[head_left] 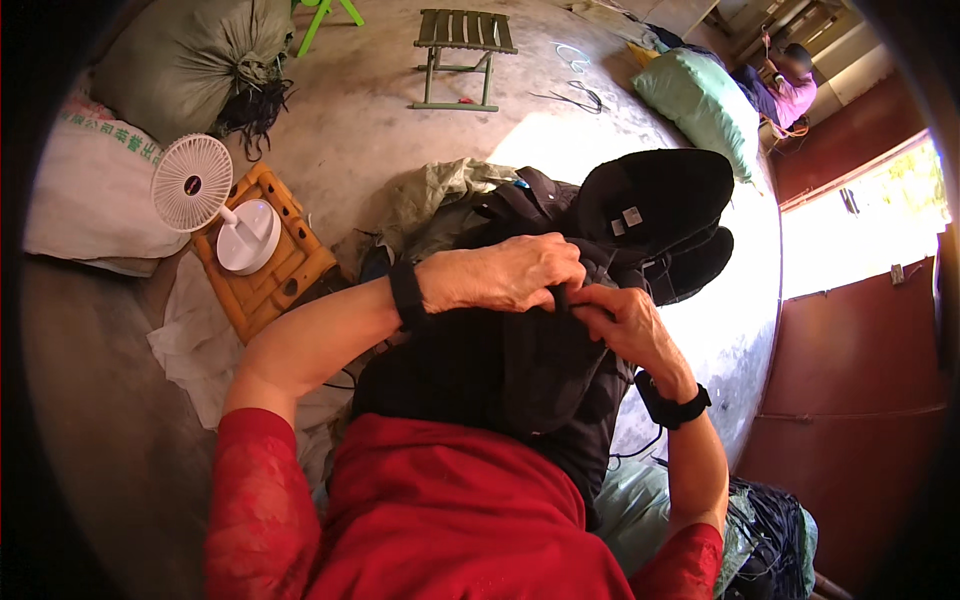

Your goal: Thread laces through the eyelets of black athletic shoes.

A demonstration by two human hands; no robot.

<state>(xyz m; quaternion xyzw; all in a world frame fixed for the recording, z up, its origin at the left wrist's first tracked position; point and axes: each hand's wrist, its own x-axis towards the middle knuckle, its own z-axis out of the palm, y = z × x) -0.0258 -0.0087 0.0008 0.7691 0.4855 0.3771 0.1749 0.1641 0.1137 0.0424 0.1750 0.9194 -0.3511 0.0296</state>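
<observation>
My left hand (515, 275) is closed, its fingers curled down on a black cloth item (545, 370) spread over my lap. Close beside it, my right hand (630, 325) pinches the same black cloth, thumb and forefinger together. Between the two hands a short dark fold or strap end stands up. The cloth's exact kind cannot be told. Just beyond my right hand lie rounded black padded pieces (650, 200), one with small white labels. More dark cloth (540, 190) is bunched behind my left hand.
A white fan (250, 235) stands on a bamboo stool (290, 270) at left, near stuffed sacks (185, 70). A folding stool (465, 45) stands ahead. A pale green sack (700, 105) and a seated person (790, 90) are far right. Bundled dark cords (775, 530) lie near right.
</observation>
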